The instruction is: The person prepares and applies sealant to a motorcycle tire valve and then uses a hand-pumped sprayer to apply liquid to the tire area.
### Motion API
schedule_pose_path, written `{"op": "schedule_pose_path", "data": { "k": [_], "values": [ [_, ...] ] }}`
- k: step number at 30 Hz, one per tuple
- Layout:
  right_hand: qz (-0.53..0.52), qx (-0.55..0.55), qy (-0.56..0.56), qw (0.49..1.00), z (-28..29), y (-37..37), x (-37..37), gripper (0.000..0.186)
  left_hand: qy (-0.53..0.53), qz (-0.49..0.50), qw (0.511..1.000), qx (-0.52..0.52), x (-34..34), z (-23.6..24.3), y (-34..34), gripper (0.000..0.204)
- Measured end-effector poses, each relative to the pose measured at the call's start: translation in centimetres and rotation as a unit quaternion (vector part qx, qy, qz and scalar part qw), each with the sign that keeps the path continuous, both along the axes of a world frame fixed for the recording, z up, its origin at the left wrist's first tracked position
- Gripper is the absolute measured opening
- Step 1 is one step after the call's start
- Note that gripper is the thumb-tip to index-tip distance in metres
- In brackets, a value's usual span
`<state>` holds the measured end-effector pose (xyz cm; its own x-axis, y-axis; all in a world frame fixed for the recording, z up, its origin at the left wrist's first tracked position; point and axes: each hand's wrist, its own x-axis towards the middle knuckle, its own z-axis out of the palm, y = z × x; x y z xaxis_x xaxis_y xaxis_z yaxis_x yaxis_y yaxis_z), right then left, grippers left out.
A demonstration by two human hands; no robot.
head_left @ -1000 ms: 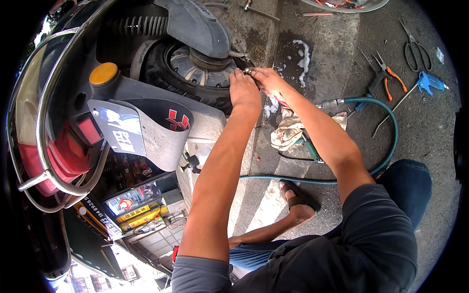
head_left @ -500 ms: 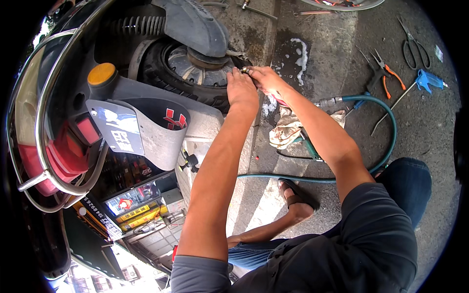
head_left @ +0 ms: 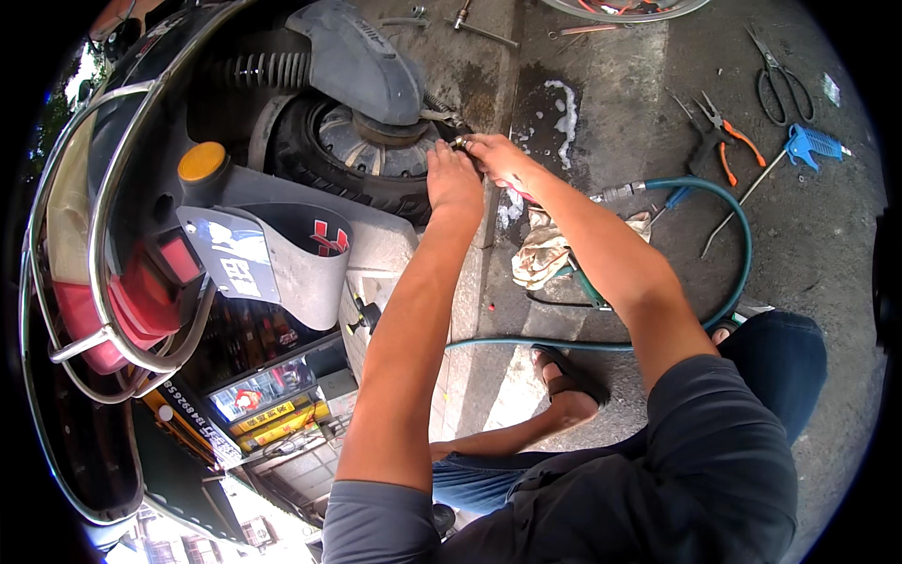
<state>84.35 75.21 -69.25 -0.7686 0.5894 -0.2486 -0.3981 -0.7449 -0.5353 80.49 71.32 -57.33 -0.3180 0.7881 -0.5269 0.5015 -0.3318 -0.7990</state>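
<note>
A scooter lies or leans at the left, its rear wheel showing a black tire (head_left: 310,155) round a grey metal hub (head_left: 346,141). At the tire's right edge, my left hand (head_left: 455,180) has its fingers bent together over the rubber, tips partly hidden. Right beside it, my right hand (head_left: 500,162) pinches a small metal fitting (head_left: 459,143) with thumb and fingers. Something red shows beneath the right wrist, mostly covered. A stained rag (head_left: 538,258) lies on the ground under my right forearm, next to a green-handled tool (head_left: 588,284).
A teal air hose (head_left: 748,246) loops across the ground on the right. Beyond it lie orange-handled pliers (head_left: 725,141), black scissors (head_left: 783,92) and a blue air blow gun (head_left: 811,146). A T-handle wrench (head_left: 484,31) and a rim (head_left: 629,14) are at the top. Wet foam marks the pavement.
The view has shifted slightly, so the ground tools appear farther left and the scooter's rear farther right. Both hands stay together at the tire's edge, the right still pinching the fitting.
</note>
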Motion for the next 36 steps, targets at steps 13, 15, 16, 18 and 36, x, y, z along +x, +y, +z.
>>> {"op": "schedule_pose_path", "data": {
  "k": [13,15,16,18,36],
  "values": [
    [-0.339,0.449,-0.606,0.561,0.3,11.2,11.3,0.032,-0.502,0.344,0.789,0.088,2.2,-0.1,-17.8,0.057],
    [-0.387,0.363,-0.503,0.682,3.7,10.6,10.1,0.026,-0.463,0.417,0.778,0.077,-0.6,1.3,-22.1,0.057],
    [-0.369,0.344,-0.450,0.737,5.3,10.3,9.5,0.028,-0.449,0.459,0.763,0.079,-1.6,2.5,-23.6,0.057],
    [-0.372,0.329,-0.358,0.791,8.0,8.8,6.0,0.028,-0.415,0.487,0.760,0.117,-5.0,5.2,-28.0,0.056],
    [-0.381,0.393,-0.342,0.764,5.9,-7.8,-0.2,0.032,-0.447,0.173,0.613,0.628,-33.4,7.6,-43.9,0.042]
  ]
}}
